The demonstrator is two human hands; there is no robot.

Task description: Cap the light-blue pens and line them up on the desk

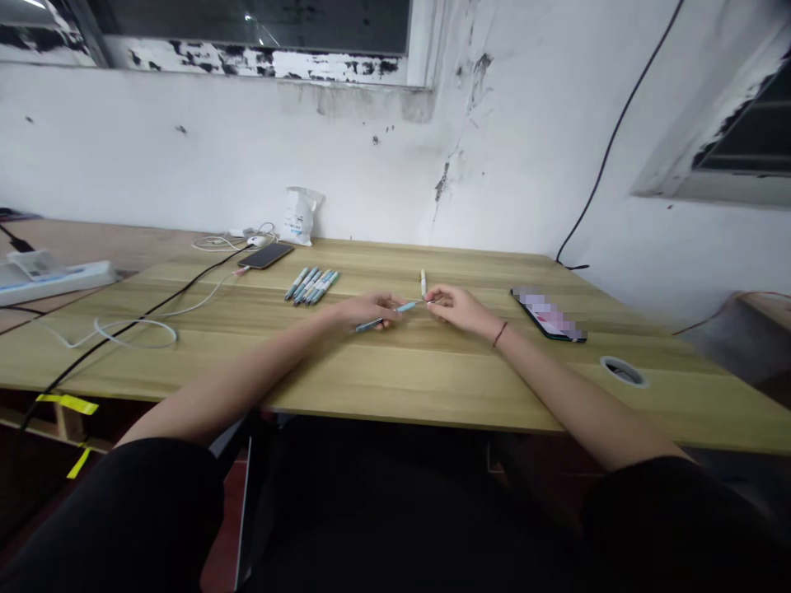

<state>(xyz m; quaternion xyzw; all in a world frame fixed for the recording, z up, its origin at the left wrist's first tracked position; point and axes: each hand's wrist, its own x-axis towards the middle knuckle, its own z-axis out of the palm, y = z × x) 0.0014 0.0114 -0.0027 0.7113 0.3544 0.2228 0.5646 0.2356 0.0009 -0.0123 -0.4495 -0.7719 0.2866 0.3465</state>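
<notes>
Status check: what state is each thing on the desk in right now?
Left hand: shut on blue pen.
Right hand: fingertips near pen's tip, grip unclear.
Pale marker: upright, beyond the hands.
Row of pens: lying side by side.
Left phone: dark, lying flat.
Right phone: screen lit, lying flat.

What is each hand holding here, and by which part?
The left hand grips a blue pen around its barrel. The right hand has its fingertips near the pen's far end; whether they hold anything is too small to tell.
</notes>
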